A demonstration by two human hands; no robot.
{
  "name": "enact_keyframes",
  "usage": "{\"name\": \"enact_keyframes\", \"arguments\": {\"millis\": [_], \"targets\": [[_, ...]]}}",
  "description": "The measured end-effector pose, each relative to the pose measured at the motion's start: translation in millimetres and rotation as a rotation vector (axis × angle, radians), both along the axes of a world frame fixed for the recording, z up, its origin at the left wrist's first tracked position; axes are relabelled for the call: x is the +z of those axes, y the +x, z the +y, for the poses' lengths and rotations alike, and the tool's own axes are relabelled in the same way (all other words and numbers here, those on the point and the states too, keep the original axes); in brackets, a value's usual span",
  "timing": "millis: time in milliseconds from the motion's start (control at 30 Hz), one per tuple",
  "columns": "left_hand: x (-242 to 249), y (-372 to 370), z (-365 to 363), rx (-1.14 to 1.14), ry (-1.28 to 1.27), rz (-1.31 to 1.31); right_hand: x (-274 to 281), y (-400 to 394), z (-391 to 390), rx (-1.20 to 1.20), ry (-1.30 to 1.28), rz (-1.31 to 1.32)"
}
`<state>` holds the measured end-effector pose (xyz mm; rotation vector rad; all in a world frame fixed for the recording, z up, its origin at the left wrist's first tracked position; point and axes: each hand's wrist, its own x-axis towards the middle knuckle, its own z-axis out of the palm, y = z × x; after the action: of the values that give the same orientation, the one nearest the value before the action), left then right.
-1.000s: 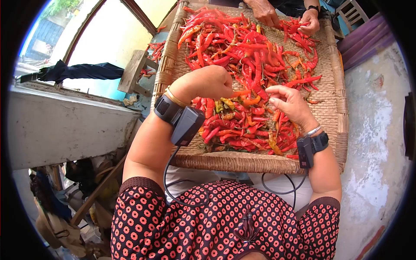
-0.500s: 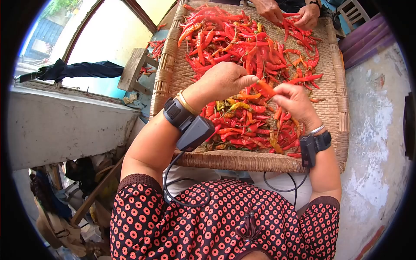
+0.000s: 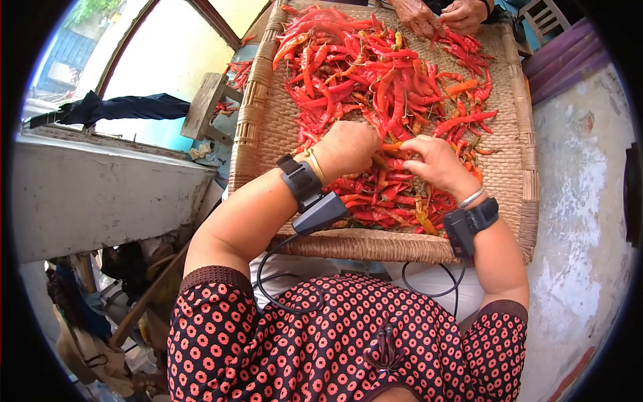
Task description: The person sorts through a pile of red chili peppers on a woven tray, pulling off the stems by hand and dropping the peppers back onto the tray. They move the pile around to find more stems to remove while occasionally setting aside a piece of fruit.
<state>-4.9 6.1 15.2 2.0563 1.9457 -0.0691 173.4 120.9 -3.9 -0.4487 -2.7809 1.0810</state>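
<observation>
An orange chili pepper [image 3: 392, 146] spans the gap between my two hands, low over the heap of chili peppers [image 3: 398, 100]. My right hand [image 3: 439, 163] pinches one end between thumb and forefinger. At the other end my left hand [image 3: 348, 149] is closed around it, with its fingertips mostly hidden behind the knuckles. Red peppers, with some orange and yellowish ones, lie under and around both hands on a woven tray [image 3: 516, 154]. Another orange pepper [image 3: 462, 88] rests on the heap beyond my right hand.
At the tray's far edge another person's hands [image 3: 439, 17] work among red peppers. A wooden stool [image 3: 206, 107] and a folded dark umbrella [image 3: 134, 108] are at the left by the window. A whitewashed wall [image 3: 583, 201] runs along the right. Cables hang from my wrist devices.
Both hands have come down closer to the heap. The orange pepper held before is no longer raised between them; an orange pepper now lies farther back on the heap. The other person's hands have shifted slightly.
</observation>
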Motion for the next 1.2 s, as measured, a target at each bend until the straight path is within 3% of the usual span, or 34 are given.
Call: {"name": "enact_keyframes", "arguments": {"millis": [167, 467, 533, 633, 733, 800, 833, 900, 967, 1067, 1200], "targets": [[-13, -13, 7, 0.131, 0.08, -0.016, -22, -1, -1, 0.01, 0.066, -0.04], [-3, -29, 9, 0.22, 0.212, -0.182, -9, -3, -11, -0.011, 0.243, -0.068], [3, -33, 10, 0.249, 0.2, -0.246, -8, -2, 2, -0.072, 0.123, 0.087], [10, -40, 9, 0.282, 0.223, -0.283, 17, 7, 27, -0.125, -0.071, 0.055], [1, -49, 10, 0.254, 0.197, -0.275, 29, 29, 55, -0.329, -0.338, -0.001], [0, -50, 10, 0.233, 0.189, -0.29, 25, 35, 66, -0.613, -0.621, 0.259], [1, -49, 12, 0.239, 0.151, -0.378, 23, 34, 67, -0.612, -0.618, 0.26], [8, -44, 14, 0.241, 0.113, -0.466, 22, 32, 67, -0.838, -0.421, 0.308], [18, -36, 12, 0.291, 0.055, -0.697, 24, 27, 55, -0.706, -0.449, 0.239], [23, -27, 10, 0.217, 0.046, -0.779, 33, 9, 21, -0.379, -0.484, 0.119], [20, -19, 9, 0.055, 0.118, -0.766, 27, -2, 1, -0.159, -0.795, -0.042]]}}
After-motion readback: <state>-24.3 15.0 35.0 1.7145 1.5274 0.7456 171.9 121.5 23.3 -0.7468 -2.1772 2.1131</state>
